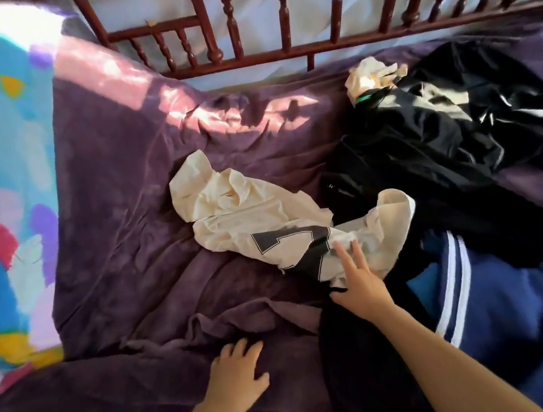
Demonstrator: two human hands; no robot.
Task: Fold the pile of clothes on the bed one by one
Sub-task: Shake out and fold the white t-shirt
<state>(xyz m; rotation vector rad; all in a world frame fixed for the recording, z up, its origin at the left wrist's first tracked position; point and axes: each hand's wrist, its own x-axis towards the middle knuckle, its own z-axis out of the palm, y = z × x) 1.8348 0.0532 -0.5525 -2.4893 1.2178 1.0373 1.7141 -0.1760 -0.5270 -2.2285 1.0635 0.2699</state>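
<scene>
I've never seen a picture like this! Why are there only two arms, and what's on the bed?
The camera sits on the person's head and looks down, so you see only their own arms. There is no robot. The left hand rests on the purple blanket. The right hand is stretched out, fingers straight, touching a crumpled cream shirt with a black number. Neither hand holds anything. Beside the shirt lie a shiny black jacket and a navy garment with white stripes, not yet folded.

The crumpled cream printed T-shirt (258,221) lies mid-bed on the purple sheet (120,225); shiny black jacket (443,134) at 2 o'clock, navy white-striped garment (518,304) at 4, red wooden spindle headboard (282,7) at 12.
</scene>
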